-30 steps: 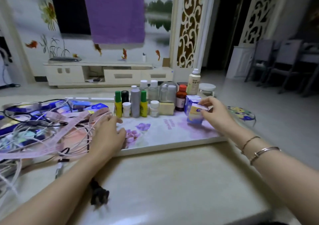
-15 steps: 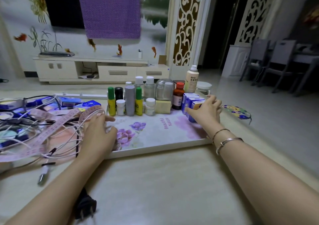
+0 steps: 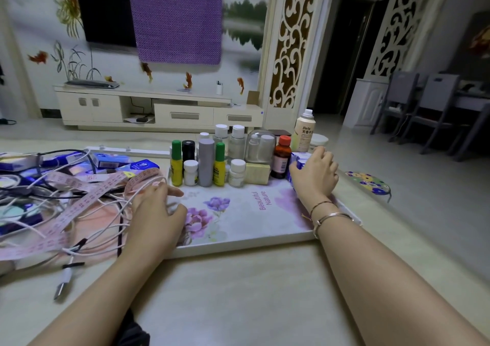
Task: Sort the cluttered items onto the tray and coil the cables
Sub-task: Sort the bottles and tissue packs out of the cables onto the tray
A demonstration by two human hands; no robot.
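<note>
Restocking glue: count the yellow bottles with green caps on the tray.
2: one at the row's left end, one right of the grey cylinder. None seems hidden.

The flowered tray (image 3: 238,229) carries the words "Beautiful Nature" in pink letters, running sideways near its right part, close beside the right hand's wrist. The tall cream spray bottle (image 3: 304,133) at the back of the row reads "Befe" in dark letters, with a line of Chinese characters beneath it, partly cut off at the bottle's edge. The pink tape measure (image 3: 87,199) among the cables bears printed numbers, too blurred to read, as are the labels on the small bottles and blue boxes.
</note>
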